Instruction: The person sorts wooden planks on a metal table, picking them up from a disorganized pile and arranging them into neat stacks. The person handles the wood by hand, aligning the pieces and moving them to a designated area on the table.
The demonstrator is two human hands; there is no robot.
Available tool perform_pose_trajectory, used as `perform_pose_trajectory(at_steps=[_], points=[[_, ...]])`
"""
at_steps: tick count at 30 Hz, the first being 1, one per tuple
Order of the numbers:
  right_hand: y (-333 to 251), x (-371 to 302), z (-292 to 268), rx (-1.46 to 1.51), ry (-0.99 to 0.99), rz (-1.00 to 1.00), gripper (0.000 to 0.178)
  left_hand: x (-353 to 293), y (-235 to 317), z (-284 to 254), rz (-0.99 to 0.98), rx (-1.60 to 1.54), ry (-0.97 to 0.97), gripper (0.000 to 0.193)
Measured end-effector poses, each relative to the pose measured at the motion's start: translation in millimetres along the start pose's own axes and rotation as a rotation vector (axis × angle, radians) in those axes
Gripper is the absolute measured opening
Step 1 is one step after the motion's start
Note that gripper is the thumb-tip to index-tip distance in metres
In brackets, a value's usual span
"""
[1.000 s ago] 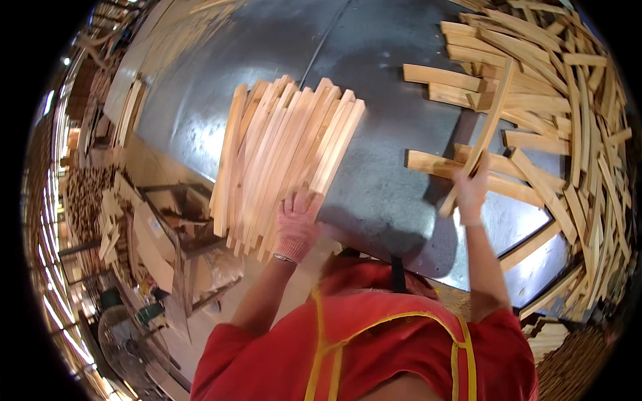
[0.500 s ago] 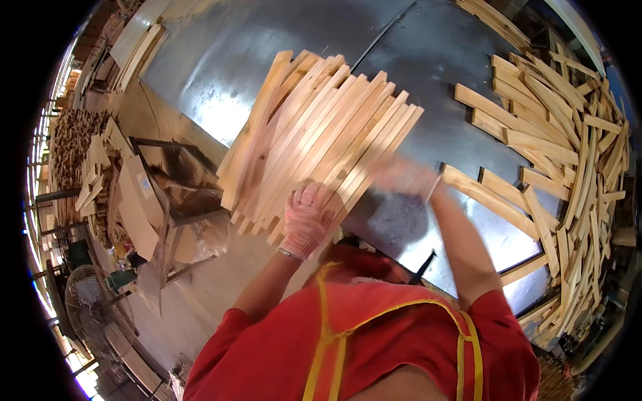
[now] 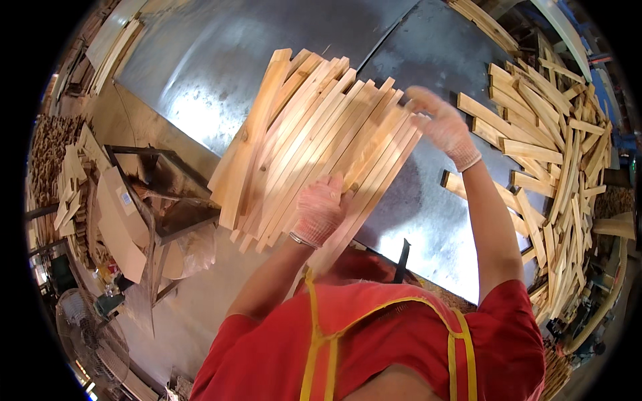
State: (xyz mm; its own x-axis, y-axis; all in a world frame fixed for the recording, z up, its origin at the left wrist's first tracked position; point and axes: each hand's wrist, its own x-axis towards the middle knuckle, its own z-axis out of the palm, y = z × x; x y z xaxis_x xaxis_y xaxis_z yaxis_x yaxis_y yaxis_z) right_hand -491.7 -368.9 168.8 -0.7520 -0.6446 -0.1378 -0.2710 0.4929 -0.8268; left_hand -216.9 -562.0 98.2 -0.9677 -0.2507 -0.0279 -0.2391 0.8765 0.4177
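Observation:
A row of pale wooden strips point(image 3: 301, 140) lies side by side on the metal table, their ends uneven. My left hand point(image 3: 319, 212), in a light knitted glove, is closed about the near part of one wooden strip point(image 3: 374, 150) with a dark knot, fingers on one side and thumb on the other. My right hand point(image 3: 445, 130), gloved too and a little blurred, is at the far right ends of the row. Its fingers and thumb are spread apart, with nothing visible between them. At the left, a wider strip point(image 3: 257, 134) lies slanted over the others.
To the right, a loose heap of wooden strips point(image 3: 535, 140) covers the side of the metal table point(image 3: 428, 180). Left of the table stands a dark-framed bin point(image 3: 160, 187) beside cardboard. A fan point(image 3: 90, 334) is at lower left, and a dark lever point(image 3: 402, 260) rises near my apron.
My right hand has moved from the right side of the row up to its far ends, fingers now spread. My left hand has shifted slightly right and closed about a strip.

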Motion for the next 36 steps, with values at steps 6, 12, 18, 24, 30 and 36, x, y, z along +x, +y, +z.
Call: perform_pose_trajectory(at_steps=[6, 12, 18, 24, 30, 36], points=[[23.4, 42.2, 19.9, -0.353, 0.184, 0.103, 0.053, 81.7, 1.4, -139.8, -0.242, -0.447, -0.184, 0.039], [26.3, 89.9, 40.9, -0.89, -0.053, 0.002, 0.044, 58.2, -53.7, -73.0, 0.12, 0.379, 0.173, 0.038], [-25.3, -1.2, 19.2, -0.185, 0.02, -0.238, 0.052, 23.8, -36.4, -4.6, 0.226, 0.174, 0.003, 0.034], [62.9, -173.5, 41.1, 0.236, 0.353, 0.353, 0.052, 111.4, -20.8, -84.4, -0.123, -0.762, -0.155, 0.039], [115.6, -336.3, 2.5, 0.269, 0.692, 0.516, 0.06, 120.9, -50.2, -80.5, -0.04, 0.405, 0.076, 0.046], [217.0, -547.3, -165.6, -0.278, 1.292, 0.915, 0.08, 67.7, 156.3, 33.6, 0.239, -0.028, 0.03, 0.063]])
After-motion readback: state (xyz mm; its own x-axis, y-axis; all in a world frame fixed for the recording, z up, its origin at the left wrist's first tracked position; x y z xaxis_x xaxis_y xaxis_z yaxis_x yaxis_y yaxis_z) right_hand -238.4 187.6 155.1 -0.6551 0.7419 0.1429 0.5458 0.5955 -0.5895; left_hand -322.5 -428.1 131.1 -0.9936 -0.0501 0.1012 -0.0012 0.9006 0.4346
